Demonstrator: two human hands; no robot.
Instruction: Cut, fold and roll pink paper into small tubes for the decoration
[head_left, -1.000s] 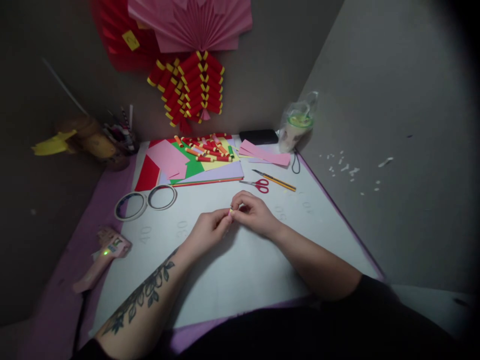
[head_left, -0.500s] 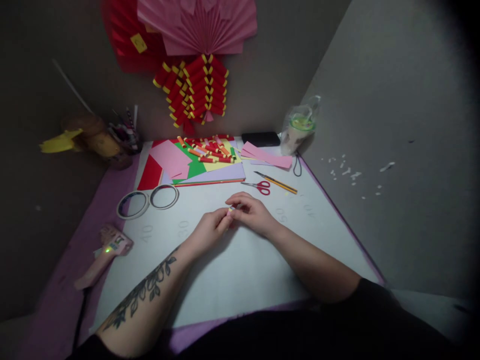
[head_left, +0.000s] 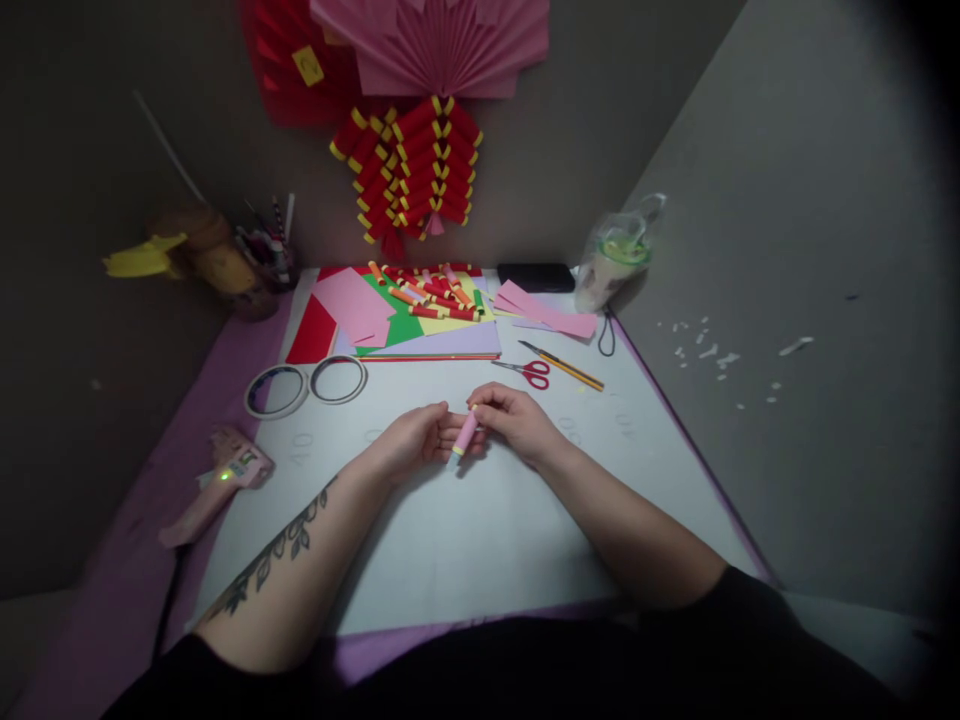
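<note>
Between my hands is a pink paper roll [head_left: 466, 433] with yellow bands, slanting down to the left, with a pale tip at its lower end. My right hand [head_left: 511, 420] pinches the roll's upper end between thumb and fingers. Behind and left of the roll, my left hand [head_left: 420, 440] is turned palm up with its fingers apart and extended under the roll. Red scissors [head_left: 535, 375] and a yellow cutter [head_left: 574, 371] lie beyond my right hand.
Two tape rolls [head_left: 276, 392] and a pink glue gun [head_left: 217, 485] are on the left. Small paper rolls [head_left: 442, 312] lie on coloured sheets [head_left: 442, 342] at the back. A bagged cup [head_left: 611, 265] and black phone [head_left: 535, 277] stand behind. Red paper strings [head_left: 420, 165] hang on the wall.
My left hand has opened from its closed hold on the roll. The pink roll, mostly hidden before, now shows along its length in my right hand. The view has shifted slightly.
</note>
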